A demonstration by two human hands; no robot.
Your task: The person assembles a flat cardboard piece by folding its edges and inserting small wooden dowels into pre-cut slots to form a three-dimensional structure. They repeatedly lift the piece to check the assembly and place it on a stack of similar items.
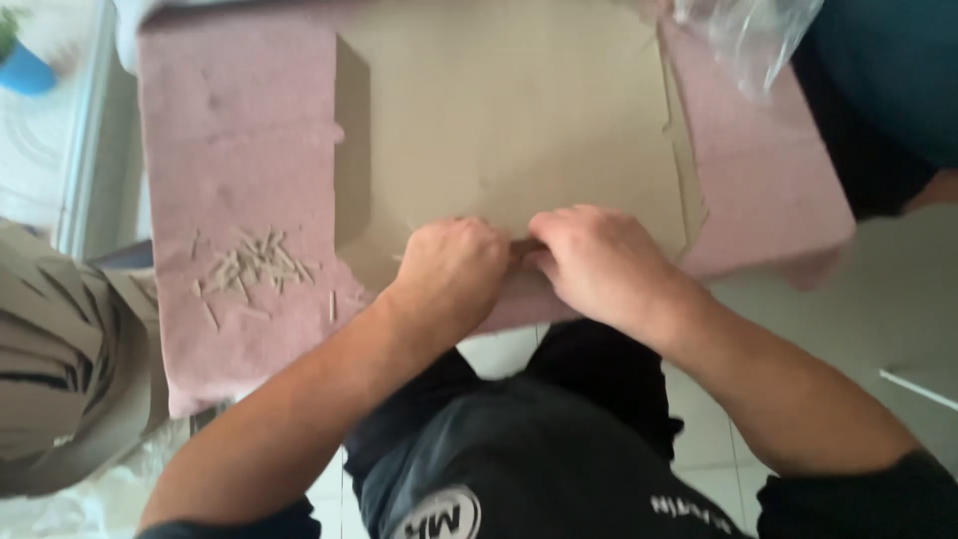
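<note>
- Two bare hands meet at the near edge of a brown cardboard sheet (499,110), knuckles up, fingertips turned toward each other.
- Left hand (451,271): fingers curled tight, closed down onto the cardboard; a small brownish piece (523,246) shows between the two hands, too blurred to identify.
- Right hand (597,262): fingers likewise curled, tips pressed against the same small piece; whether either hand truly pinches it, I cannot tell.
- Cardboard sheet lies flat on a pink padded surface (235,140), covering its middle; pink shows to both sides.
- Scattered pile of short pale sticks (254,268) rests on the pink surface, left of the left hand and apart from it.
- Clear plastic bag (743,35) hangs at the far right edge of the cardboard, beside a person in dark teal clothing (888,80).
- Folded brown cardboard stack (60,359) sits at the far left, off the pink surface.
- Blue pot (22,68) stands at the upper left corner.
- Pale floor tiles (868,299) appear lower right.
</note>
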